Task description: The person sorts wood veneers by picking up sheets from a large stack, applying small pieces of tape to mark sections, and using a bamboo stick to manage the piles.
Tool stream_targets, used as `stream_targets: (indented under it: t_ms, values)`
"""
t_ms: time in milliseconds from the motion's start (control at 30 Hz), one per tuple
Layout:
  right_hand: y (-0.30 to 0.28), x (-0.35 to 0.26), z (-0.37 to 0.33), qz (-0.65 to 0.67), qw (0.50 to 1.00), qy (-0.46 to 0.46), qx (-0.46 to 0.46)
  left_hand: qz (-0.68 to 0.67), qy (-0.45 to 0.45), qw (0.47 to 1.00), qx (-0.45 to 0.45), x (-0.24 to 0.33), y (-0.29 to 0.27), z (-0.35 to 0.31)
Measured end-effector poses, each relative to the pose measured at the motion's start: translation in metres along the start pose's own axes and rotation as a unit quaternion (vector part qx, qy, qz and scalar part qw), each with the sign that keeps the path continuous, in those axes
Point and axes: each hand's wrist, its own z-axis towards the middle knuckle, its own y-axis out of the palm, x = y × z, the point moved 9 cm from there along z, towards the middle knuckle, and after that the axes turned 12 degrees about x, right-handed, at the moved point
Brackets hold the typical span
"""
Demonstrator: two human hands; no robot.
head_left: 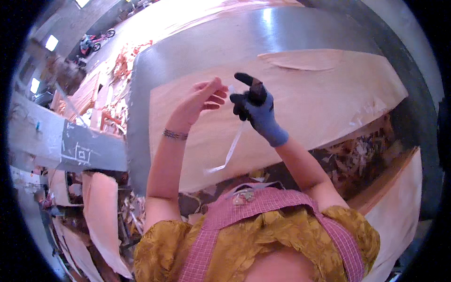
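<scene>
Several white drawn marks (82, 153), including nested squares, cover a grey beam (109, 156); the bare left hand (203, 97) curls, pinch unclear; a white strip (233, 144) trails over a tan sheet (310, 105) from the gloved right hand (256, 104), lower fingers folded around it.

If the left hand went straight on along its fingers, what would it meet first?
Likely the gloved right hand, just across the gap, though a bit of white strip seems to show between them; depth is unclear.

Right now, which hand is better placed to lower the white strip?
Probably the gloved right hand: the white strip hangs below it, while the bare left hand is off to the left.
</scene>
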Motion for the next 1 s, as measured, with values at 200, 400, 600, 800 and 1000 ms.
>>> stream_targets:
  t_ms: [200, 400, 600, 800, 1000]
  values:
    - [-0.077, 0.001, 0.074, -0.048, 0.997, 0.022, 0.054, 0.061, 0.013, 0.991, -0.121, 0.011, 0.093, 0.113]
    - [-0.186, 0.07, 0.125, -0.07, 0.98, 0.144, 0.12, 0.223, 0.113, 0.968, -0.001, 0.009, 0.131, 0.283]
    - [-0.285, 0.164, 0.143, -0.03, 0.939, 0.299, 0.167, 0.431, 0.089, 0.889, 0.131, -0.081, 0.167, 0.42]
    - [-0.313, 0.233, 0.153, 0.018, 0.911, 0.38, 0.158, 0.56, 0.043, 0.809, 0.175, -0.148, 0.162, 0.458]
    - [-0.353, 0.252, 0.176, -0.018, 0.889, 0.437, 0.132, 0.526, 0.001, 0.829, 0.189, -0.19, 0.179, 0.486]
